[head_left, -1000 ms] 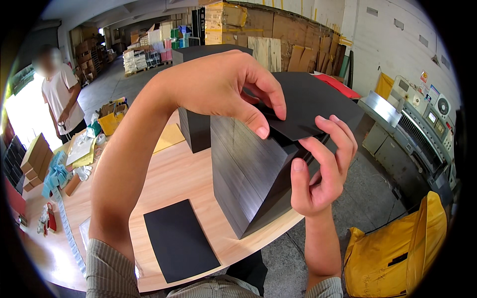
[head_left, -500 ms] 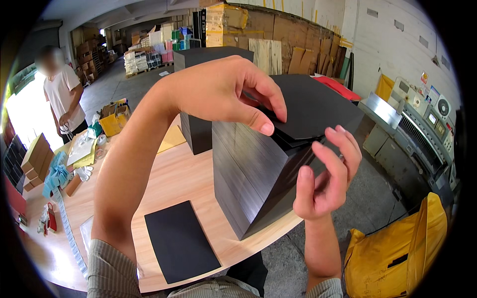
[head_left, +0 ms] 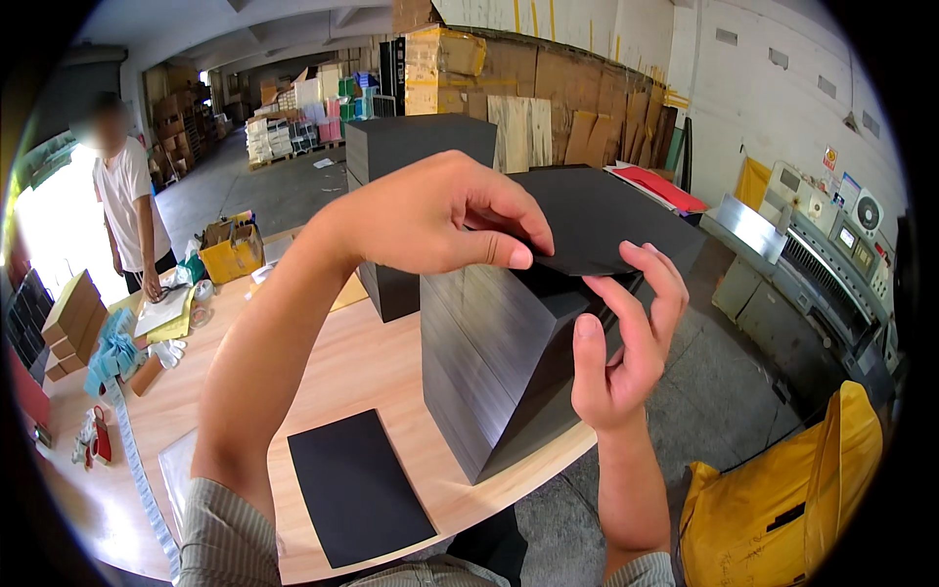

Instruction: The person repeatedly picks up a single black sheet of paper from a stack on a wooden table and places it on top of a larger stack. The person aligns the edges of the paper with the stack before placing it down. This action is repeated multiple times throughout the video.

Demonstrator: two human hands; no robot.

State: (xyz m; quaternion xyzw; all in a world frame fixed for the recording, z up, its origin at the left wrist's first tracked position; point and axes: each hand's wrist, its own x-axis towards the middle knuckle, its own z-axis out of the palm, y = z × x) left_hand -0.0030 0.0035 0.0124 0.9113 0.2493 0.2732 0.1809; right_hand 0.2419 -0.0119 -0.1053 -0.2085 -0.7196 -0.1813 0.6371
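Note:
A tall stack of black sheets (head_left: pixel 499 357) stands at the table's near right edge, its top sheet (head_left: pixel 597 210) slightly lifted and bent at the near corner. My left hand (head_left: pixel 440 215) reaches over the stack's left side, its thumb and fingers closed on that top sheet's edge. On the near right side, my right hand (head_left: pixel 631 338) has curved, spread fingers, with fingertips at the lifted corner and the thumb free. One black sheet or thin pile (head_left: pixel 360 487) lies flat on the table left of the stack.
Behind stands another black stack (head_left: pixel 421 137). Gloves (head_left: pixel 168 352), a yellow box (head_left: pixel 232 248) and brown boxes (head_left: pixel 76 323) occupy the table's left. A person (head_left: pixel 132 201) stands at the far left. A machine (head_left: pixel 822 279) and yellow cover (head_left: pixel 782 499) are at right.
Both hands have come slightly lower in the picture, and my right fingertips have moved left along the sheet's corner. The person at far left now reaches down to the table.

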